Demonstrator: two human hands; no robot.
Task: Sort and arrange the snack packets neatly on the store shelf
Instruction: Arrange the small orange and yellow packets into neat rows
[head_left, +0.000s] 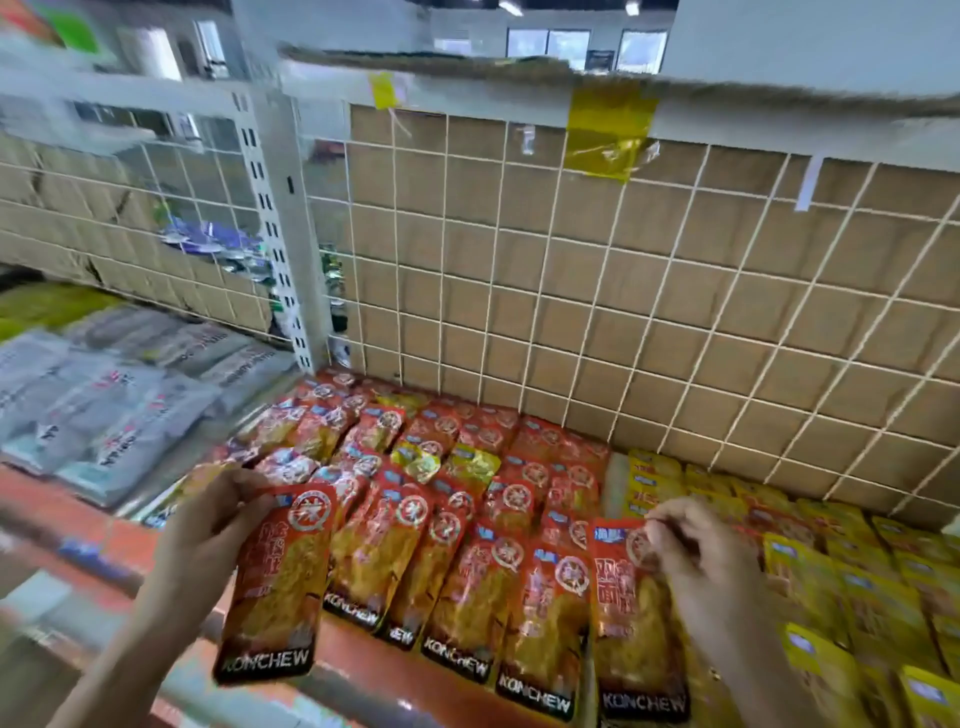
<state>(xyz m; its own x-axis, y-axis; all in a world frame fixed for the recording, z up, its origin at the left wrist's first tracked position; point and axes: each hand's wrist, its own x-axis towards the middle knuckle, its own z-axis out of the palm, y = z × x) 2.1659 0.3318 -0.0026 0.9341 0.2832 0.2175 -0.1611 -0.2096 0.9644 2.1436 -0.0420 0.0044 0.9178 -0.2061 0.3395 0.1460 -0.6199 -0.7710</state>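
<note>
Red snack packets (447, 525) marked KONCHEW lie in overlapping rows on the shelf. My left hand (208, 525) grips the top of one red packet (280, 587), lifted in front of the rows at the left. My right hand (696, 556) pinches the top corner of another red packet (634, 634) at the right end of the front row. Two yellow packets (447, 462) lie mixed among the red ones. Rows of yellow packets (852, 587) fill the shelf to the right.
A white wire grid (623, 291) backed by brown cardboard closes the rear of the shelf. Grey-white packets (104, 410) lie on the neighbouring shelf section at left, past a white slotted upright (270, 228). The shelf's front rail (332, 686) runs below the packets.
</note>
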